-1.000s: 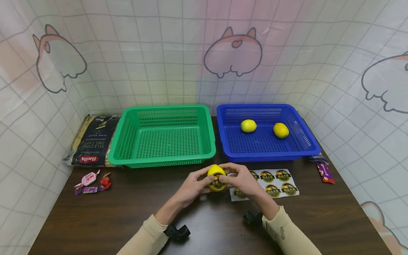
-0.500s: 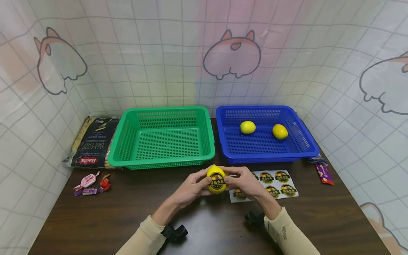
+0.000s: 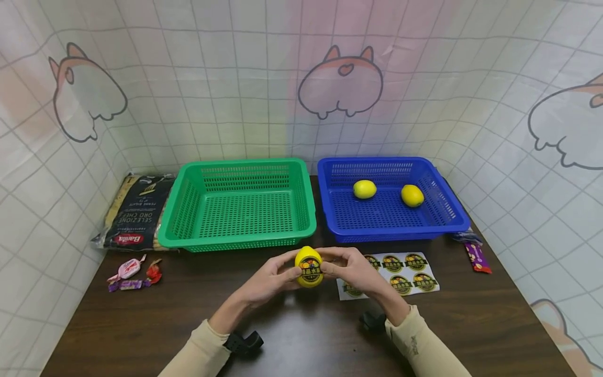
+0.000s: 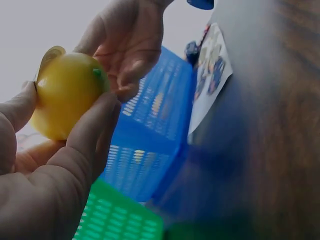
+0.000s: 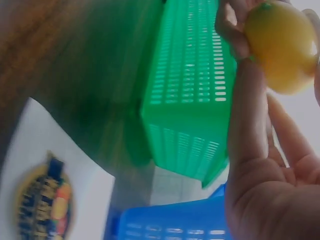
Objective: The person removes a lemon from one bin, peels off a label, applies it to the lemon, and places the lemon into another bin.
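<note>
A yellow lemon (image 3: 307,252) is held between both hands above the table, in front of the two baskets. On its face is a round black and gold sticker (image 3: 311,269); in the left wrist view one edge of this sticker (image 4: 51,51) stands away from the peel. My left hand (image 3: 265,280) grips the lemon from the left, thumb on the near side and fingers behind. From the other side my right hand (image 3: 354,269) pinches it, its thumb at the sticker's right edge. Under the right hand lies a white sheet of the same stickers (image 3: 409,271).
A green basket (image 3: 237,242) stands behind the left hand. The blue basket (image 3: 391,233) at right holds two lemons (image 3: 365,189). A pasta bag (image 3: 138,209) lies far left, with wrapped candies (image 3: 129,268) before it. A purple packet (image 3: 478,257) lies at the right edge.
Both hands have shifted slightly left with the lemon. The sticker's face shows more fully now, as the right thumb has moved from across it to its right edge.
</note>
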The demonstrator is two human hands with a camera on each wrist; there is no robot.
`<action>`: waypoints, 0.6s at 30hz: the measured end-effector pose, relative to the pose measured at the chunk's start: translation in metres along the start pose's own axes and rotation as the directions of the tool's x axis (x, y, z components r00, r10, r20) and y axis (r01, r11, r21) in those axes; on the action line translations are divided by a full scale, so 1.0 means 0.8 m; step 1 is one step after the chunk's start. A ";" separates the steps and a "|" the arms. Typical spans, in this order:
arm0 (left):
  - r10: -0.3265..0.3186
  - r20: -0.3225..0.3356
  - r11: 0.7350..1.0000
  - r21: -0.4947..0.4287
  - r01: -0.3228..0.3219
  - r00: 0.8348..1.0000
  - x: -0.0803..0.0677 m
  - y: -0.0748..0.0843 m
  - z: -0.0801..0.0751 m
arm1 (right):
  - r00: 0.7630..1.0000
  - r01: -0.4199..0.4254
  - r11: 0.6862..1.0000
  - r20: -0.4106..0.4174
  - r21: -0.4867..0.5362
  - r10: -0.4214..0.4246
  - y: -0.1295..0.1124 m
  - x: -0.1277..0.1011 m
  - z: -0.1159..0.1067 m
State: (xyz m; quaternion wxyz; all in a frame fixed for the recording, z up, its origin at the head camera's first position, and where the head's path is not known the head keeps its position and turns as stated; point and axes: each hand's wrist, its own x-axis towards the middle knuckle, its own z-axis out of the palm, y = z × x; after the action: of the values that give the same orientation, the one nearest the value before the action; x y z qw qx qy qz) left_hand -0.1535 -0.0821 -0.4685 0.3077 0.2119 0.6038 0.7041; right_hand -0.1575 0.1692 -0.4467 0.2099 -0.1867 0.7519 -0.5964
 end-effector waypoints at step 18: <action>0.067 -0.156 0.971 0.236 -0.029 0.985 -0.020 0.100 -0.052 | 0.932 -0.177 0.909 -0.362 -0.377 0.032 -0.029 0.049 0.008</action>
State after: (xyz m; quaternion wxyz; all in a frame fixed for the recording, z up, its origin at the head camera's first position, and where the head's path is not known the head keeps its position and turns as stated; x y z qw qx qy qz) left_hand -0.1839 -0.1296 -0.3962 0.2133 0.2028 0.6999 0.6508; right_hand -0.1865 0.1381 -0.4287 0.0628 -0.0763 0.8926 -0.4398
